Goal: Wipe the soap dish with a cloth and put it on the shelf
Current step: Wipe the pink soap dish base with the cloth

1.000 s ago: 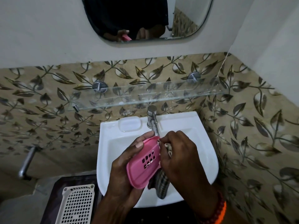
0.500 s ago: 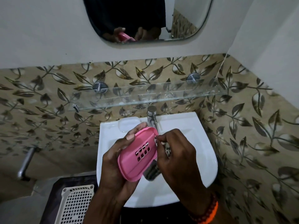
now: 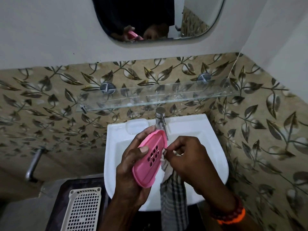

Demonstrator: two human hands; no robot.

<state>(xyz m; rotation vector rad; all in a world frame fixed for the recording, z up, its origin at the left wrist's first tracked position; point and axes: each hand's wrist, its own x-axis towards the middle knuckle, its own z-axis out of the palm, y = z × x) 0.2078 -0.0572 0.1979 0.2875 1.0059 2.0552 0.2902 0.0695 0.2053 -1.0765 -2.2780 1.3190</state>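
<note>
Left hand (image 3: 131, 174): you grip the pink soap dish (image 3: 150, 157) with fingers wrapped behind it and your thumb pressed across its slotted face, closed firmly on the plastic.
Soap dish: it sits tilted on edge in that grip, long axis running from lower left to upper right, drain slots facing you, held above the bowl of the white washbasin (image 3: 215, 147).
Right hand (image 3: 188, 157): you have it curled tight around a bunched checked cloth (image 3: 173, 197), fingertips pinching the fabric right against the dish's right edge.
Cloth: the pale bunched end touches the dish beside the slots; the grey checked tail hangs down below your right hand over the basin's front rim.
Tap (image 3: 160, 120): the chrome spout stands just beyond the top end of the dish, behind your left fingertips.
Glass shelf (image 3: 150, 99): it is fixed to the leaf-patterned tiles above and beyond both hands, well apart from the dish.
Mirror (image 3: 196, 19): above the shelf, it reflects both hands and the dish.
Plastic basket (image 3: 83, 212): the cream perforated basket lies down to the left of your left wrist.
Right wrist: a red and orange beaded band (image 3: 231, 215) circles it.
</note>
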